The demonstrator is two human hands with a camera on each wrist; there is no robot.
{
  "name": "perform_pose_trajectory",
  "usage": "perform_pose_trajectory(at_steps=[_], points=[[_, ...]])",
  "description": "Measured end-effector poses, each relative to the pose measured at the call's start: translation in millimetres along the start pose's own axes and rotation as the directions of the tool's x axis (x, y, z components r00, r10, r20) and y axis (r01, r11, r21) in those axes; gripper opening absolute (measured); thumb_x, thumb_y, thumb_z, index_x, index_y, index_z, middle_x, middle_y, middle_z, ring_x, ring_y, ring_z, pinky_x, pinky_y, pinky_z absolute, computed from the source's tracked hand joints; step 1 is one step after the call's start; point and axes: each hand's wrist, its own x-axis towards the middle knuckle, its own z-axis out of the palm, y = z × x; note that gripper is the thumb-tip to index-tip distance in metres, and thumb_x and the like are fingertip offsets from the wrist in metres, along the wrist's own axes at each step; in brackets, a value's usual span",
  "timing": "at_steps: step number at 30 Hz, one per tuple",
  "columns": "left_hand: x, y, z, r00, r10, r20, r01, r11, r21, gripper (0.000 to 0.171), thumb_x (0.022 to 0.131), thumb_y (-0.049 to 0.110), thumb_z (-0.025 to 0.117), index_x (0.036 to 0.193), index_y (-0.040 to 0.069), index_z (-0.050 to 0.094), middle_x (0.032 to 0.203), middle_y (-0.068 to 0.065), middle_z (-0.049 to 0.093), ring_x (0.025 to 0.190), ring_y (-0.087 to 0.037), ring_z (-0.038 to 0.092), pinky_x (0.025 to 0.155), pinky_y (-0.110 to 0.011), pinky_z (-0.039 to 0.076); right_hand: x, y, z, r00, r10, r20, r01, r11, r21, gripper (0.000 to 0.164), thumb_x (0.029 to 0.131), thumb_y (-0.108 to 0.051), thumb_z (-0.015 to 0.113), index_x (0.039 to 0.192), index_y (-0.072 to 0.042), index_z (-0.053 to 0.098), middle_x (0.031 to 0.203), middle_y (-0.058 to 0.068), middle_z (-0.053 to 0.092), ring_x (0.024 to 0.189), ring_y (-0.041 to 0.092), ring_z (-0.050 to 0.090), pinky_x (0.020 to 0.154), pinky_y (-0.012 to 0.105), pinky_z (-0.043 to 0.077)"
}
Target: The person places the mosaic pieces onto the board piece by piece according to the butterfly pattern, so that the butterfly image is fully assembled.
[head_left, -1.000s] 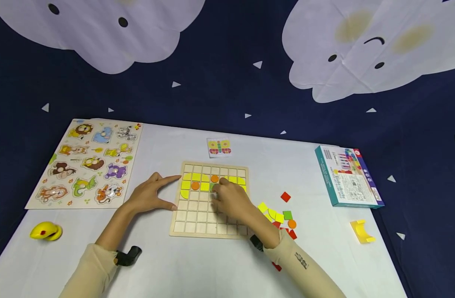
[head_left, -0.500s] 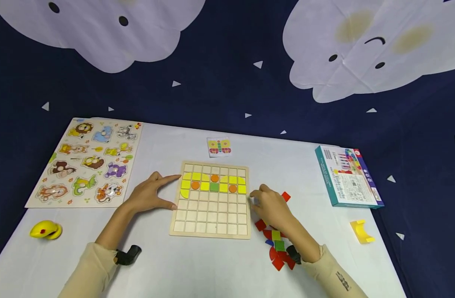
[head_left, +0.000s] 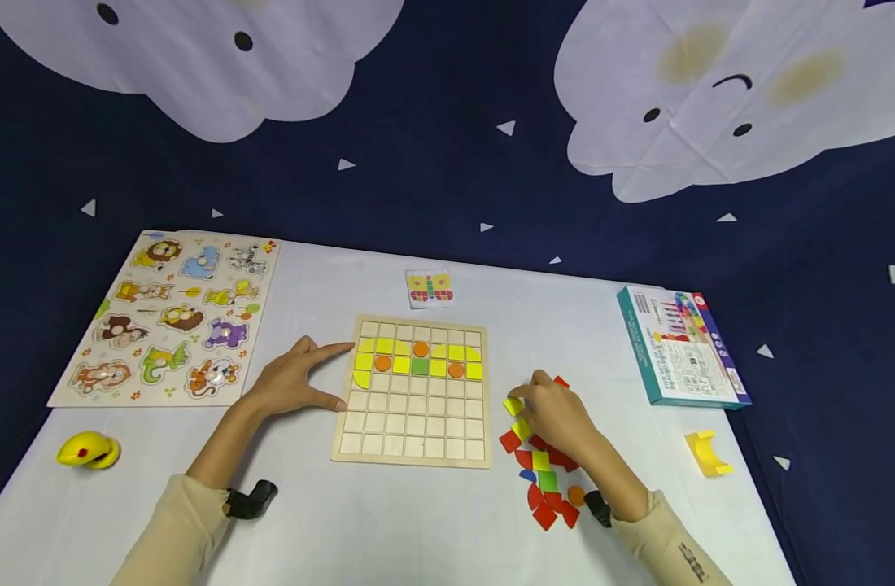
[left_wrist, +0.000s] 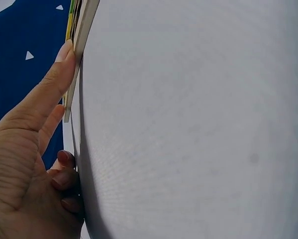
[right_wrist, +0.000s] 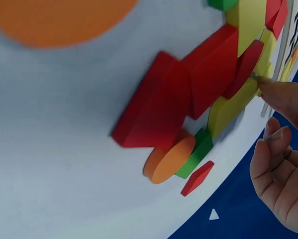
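Note:
A wooden grid board (head_left: 412, 461) lies on the white table, its upper rows holding yellow pieces, orange discs (head_left: 382, 364) and one green square (head_left: 420, 366). My left hand (head_left: 290, 382) rests against the board's left edge, thumb and index finger spread along it; the left wrist view shows the thumb (left_wrist: 54, 82) at the edge and the remaining fingers bent. Over the loose tiles right of the board is my right hand (head_left: 561, 419), index fingertip at a yellow tile (head_left: 513, 407). In the right wrist view, the thumb (right_wrist: 283, 97) touches the yellow pieces, apart from the bent fingers.
Beneath the right hand spread red tiles (head_left: 544, 517), a green square (head_left: 547, 482) and a blue piece (head_left: 528, 475). A butterfly card (head_left: 430, 289) lies behind the board. An animal puzzle (head_left: 180, 342) is at left, a box (head_left: 682, 346) at right, with yellow toys (head_left: 89, 450) about.
My right hand has left the board and moved right to the loose tiles, uncovering the green square and an orange disc in the grid. My left hand stays at the board's edge.

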Motion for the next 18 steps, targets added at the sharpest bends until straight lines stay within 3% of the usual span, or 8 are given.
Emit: perform_pose_trajectory(at_steps=[6, 18], points=[[-0.4, 0.8, -0.8, 1.0, -0.007, 0.001, 0.007, 1.0, 0.0, 0.099, 0.059, 0.045, 0.093, 0.146, 0.025, 0.05, 0.091, -0.005, 0.038, 0.072, -0.018, 0.036, 0.063, -0.032, 0.031, 1.1, 4.4, 0.7, 1.0, -0.023, -0.013, 0.023, 1.0, 0.002, 0.024, 0.079, -0.009, 0.081, 0.102, -0.002, 0.077, 0.092, 0.009, 0.062, 0.074, 0.018, 0.056, 0.071, 0.034, 0.056], [-0.1, -0.5, 0.9, 1.0, -0.012, -0.001, 0.012, 1.0, -0.005, 0.1, 0.058, 0.046, 0.093, 0.146, 0.026, 0.05, 0.091, -0.005, 0.038, 0.073, -0.018, 0.037, 0.065, -0.032, 0.031, 7.1, 5.8, 3.1, 0.995, -0.095, -0.021, 0.095, 0.995, 0.004, 0.032, 0.077, -0.021, 0.082, 0.097, 0.002, 0.076, 0.092, 0.009, 0.06, 0.068, 0.013, 0.05, 0.065, 0.025, 0.05]])
